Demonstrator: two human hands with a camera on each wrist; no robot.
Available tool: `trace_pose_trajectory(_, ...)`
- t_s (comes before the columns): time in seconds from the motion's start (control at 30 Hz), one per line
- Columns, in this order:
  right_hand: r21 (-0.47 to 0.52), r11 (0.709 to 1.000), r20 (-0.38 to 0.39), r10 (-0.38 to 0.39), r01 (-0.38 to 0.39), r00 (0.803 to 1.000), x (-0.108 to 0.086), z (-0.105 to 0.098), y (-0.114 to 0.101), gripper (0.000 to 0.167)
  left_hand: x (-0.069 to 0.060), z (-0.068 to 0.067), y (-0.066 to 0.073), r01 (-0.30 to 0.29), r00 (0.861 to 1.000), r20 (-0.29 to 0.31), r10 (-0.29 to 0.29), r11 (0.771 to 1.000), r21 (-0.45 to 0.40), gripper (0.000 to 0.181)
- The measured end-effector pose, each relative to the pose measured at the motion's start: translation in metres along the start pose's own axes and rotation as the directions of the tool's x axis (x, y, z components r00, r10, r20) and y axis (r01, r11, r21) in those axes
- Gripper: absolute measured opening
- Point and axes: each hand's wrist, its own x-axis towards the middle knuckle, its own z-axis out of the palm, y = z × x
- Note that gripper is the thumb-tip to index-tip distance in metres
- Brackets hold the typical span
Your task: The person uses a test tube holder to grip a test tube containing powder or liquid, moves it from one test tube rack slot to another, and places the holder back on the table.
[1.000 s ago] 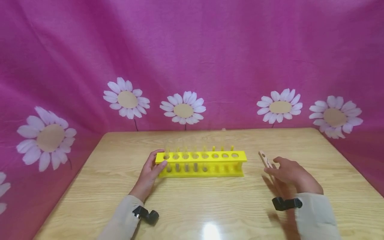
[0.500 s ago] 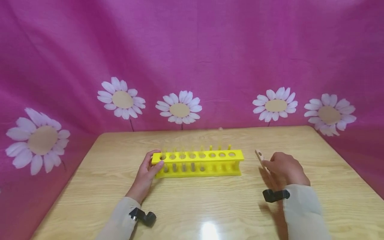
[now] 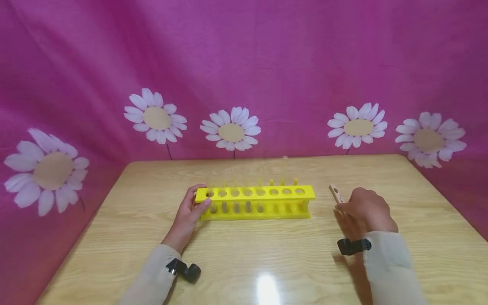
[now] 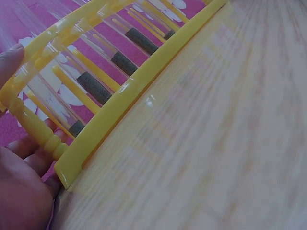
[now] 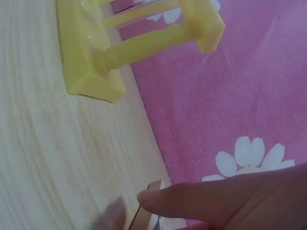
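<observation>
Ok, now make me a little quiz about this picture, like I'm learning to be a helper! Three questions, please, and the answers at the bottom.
1. Pick one. Which hand is on the yellow rack?
a) left
b) right
c) both

2. True or false: the wooden clip is sitting inside the rack.

3. Fill the gap: the dark grey filling is at the ____ of the clear tubes.

Key:
1. a: the left hand grips one end.
2. False: the right hand holds it, apart from the rack.
3. bottom
</observation>
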Motion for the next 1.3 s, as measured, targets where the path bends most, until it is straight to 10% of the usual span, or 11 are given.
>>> trace_pose_trajectory(0.87, -0.025, 0.999, -0.108, 0.019, -0.022, 0.994, 0.0035, 0.0058, -0.0032, 0.018, 0.0013, -0.0021, -0.0001, 0.019, 0.999, 0.039, -0.017, 0.999, -0.047, 0.047)
trace_pose_trajectory(1.3, 0.061, 0.998, -0.023, 0.036, -0.034, 0.999, -0.0021, 0.0022, 0.0001, 0.034, -0.0003, -0.0024, -0.0002, 0.035, 0.999, 0.026, -0.034, 0.999, -0.036, 0.044)
